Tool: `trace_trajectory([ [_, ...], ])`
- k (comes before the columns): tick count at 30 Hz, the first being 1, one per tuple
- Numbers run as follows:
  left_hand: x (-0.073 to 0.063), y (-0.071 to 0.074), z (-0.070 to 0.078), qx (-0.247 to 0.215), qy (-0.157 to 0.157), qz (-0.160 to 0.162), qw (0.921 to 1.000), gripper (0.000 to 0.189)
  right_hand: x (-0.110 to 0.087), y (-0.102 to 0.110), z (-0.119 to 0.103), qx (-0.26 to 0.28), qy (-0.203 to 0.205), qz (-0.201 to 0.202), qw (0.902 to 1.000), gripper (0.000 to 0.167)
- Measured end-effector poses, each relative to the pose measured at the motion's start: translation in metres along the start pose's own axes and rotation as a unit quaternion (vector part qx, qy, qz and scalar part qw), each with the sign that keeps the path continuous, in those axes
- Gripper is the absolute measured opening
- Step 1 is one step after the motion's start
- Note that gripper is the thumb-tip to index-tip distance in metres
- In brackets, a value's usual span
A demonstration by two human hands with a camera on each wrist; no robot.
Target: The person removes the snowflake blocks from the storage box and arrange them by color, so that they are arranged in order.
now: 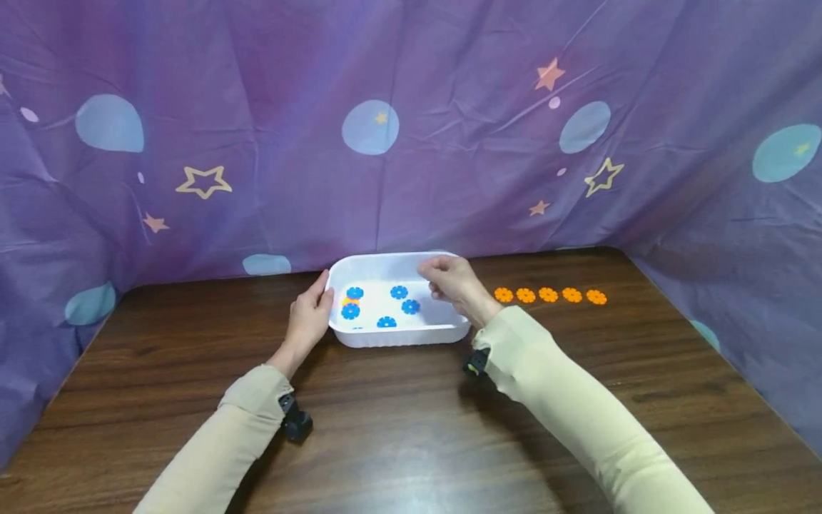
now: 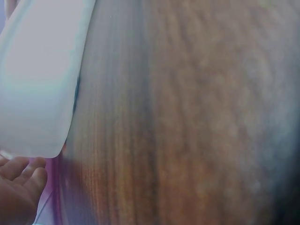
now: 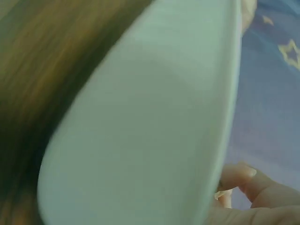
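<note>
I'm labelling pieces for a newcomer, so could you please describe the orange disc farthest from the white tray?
On the brown table, find the white tray and look right, past the right hand. Five orange flower-shaped discs lie there in a row. Yours is the right-end disc, the only one with no neighbour on its right.

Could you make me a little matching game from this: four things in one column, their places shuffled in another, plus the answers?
1. Left hand
2. Right hand
3. Row of orange flower-shaped discs
4. Blue flower-shaped discs

A. On the wooden table, right of the white tub
B. Over the tub's right part
C. Lying inside the tub
D. At the tub's left end

Right pairs: 1-D, 2-B, 3-A, 4-C
</note>
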State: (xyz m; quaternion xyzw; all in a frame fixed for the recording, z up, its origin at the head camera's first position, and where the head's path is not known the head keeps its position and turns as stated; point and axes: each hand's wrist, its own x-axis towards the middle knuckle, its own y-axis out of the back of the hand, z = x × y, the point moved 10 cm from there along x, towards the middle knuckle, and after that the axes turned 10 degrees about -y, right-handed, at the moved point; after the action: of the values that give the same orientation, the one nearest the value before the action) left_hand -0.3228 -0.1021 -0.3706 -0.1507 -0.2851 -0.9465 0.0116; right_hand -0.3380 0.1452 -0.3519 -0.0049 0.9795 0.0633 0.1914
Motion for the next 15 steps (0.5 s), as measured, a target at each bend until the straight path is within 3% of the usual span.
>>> trace_trajectory([
  [6,0.000,0.000,0.001,0.004,-0.002,0.002,1.0000,0.047,0.009,-0.051,0.008,-0.046,-0.023,-0.040,0.9979,0.019],
  [15,0.001,0.001,0.000,0.007,-0.005,0.001,1.0000,0.047,0.019,-0.093,0.012,-0.114,-0.031,-0.046,0.9920,0.014],
])
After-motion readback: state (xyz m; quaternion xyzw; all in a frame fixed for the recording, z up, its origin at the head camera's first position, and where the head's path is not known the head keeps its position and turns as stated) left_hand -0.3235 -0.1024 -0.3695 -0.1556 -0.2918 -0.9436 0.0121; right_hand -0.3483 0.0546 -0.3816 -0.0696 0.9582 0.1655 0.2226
